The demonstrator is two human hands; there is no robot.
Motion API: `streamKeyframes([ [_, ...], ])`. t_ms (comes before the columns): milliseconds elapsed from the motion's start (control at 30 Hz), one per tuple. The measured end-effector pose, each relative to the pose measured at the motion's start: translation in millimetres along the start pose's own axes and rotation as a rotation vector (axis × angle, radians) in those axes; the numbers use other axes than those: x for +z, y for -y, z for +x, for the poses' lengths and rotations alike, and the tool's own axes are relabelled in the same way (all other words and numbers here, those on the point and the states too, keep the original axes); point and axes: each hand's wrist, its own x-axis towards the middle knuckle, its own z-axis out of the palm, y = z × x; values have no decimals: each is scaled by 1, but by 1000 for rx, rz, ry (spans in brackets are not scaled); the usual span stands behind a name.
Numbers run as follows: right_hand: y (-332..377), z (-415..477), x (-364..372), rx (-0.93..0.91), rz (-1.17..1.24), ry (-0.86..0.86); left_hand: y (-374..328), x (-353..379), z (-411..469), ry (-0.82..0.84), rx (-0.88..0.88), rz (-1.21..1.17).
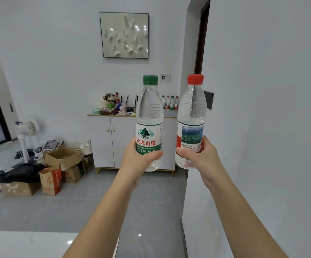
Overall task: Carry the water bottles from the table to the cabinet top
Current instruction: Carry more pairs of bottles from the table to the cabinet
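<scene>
Left hand [139, 157]: clamped round the lower half of a clear plastic water bottle with a green cap and green-and-white label [149, 112]; thumb across the label front; bottle upright, held out in the air at arm's length

Right hand [201, 155]: wrapped round the lower half of a clear plastic water bottle with a red cap and a landscape picture on its label [192, 112]; upright too; just beside the green-capped one, the two apart

Table: the glossy white surface [20, 244] at the bottom left is, I'd say, its corner; no bottles show on that part; the rest is out of view

Cabinet: a white two-door cabinet with small brass handles [102, 144] stands against the far wall, well apart from the hands; bare grey floor lies between

Cabinet top: a short row of small water bottles [170, 102] stands at its right end; a heap of household clutter [111, 106] fills the left end

Progress: a guess from where I stand; some bottles are delivered, this pair is lifted and midway; left to do are crossing the floor and setting both down near that row; whether more wait on the table I cannot tell
</scene>
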Motion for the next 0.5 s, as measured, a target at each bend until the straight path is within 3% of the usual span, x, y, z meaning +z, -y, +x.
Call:
streamKeyframes([
  [500,-67,197,4,-27,0,-10,43,36,189,-76,40,6],
])
